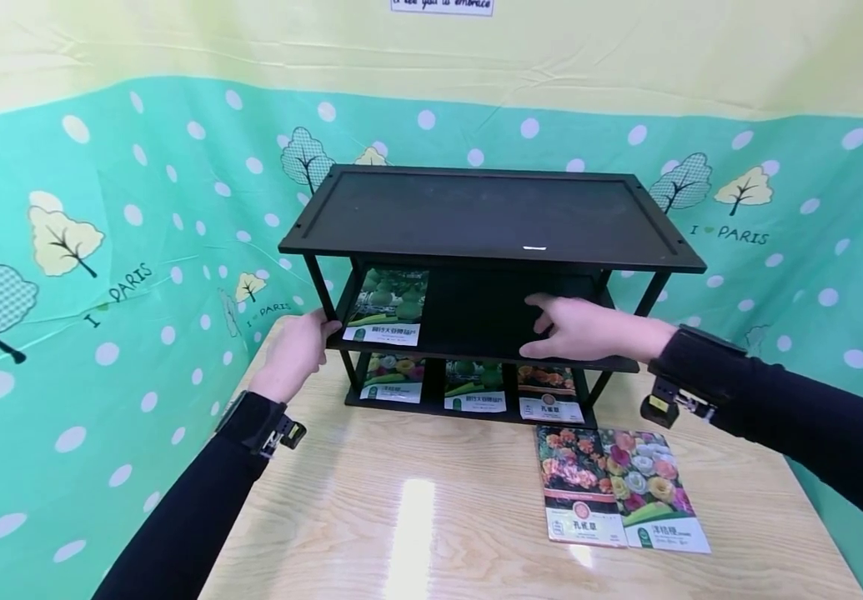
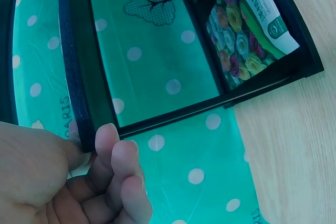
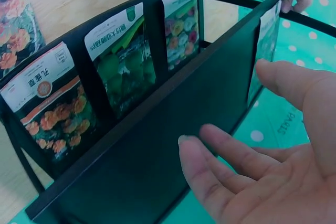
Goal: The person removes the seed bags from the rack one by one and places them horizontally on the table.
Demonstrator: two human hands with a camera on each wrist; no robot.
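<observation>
A black three-tier rack (image 1: 491, 212) stands on the table. My left hand (image 1: 292, 354) pinches the left front corner of its middle shelf (image 1: 469, 325) between thumb and fingers, as the left wrist view also shows. A seed packet with green gourds (image 1: 389, 304) lies at the left end of that shelf, beside the left hand. My right hand (image 1: 581, 329) is over the right part of the same shelf, its fingers loosely bent and nothing between them. In the right wrist view, the thumb (image 3: 283, 80) stands well apart from the fingers.
Three packets lie along the bottom shelf: a rose-like flower packet (image 1: 393, 379), a gourd packet (image 1: 474, 387) and an orange flower packet (image 1: 549, 393). In front, on the wooden table (image 1: 311, 517), are orange flower packets (image 1: 581, 487) and a mixed flower packet (image 1: 652, 492). A patterned curtain (image 1: 138, 333) surrounds the table.
</observation>
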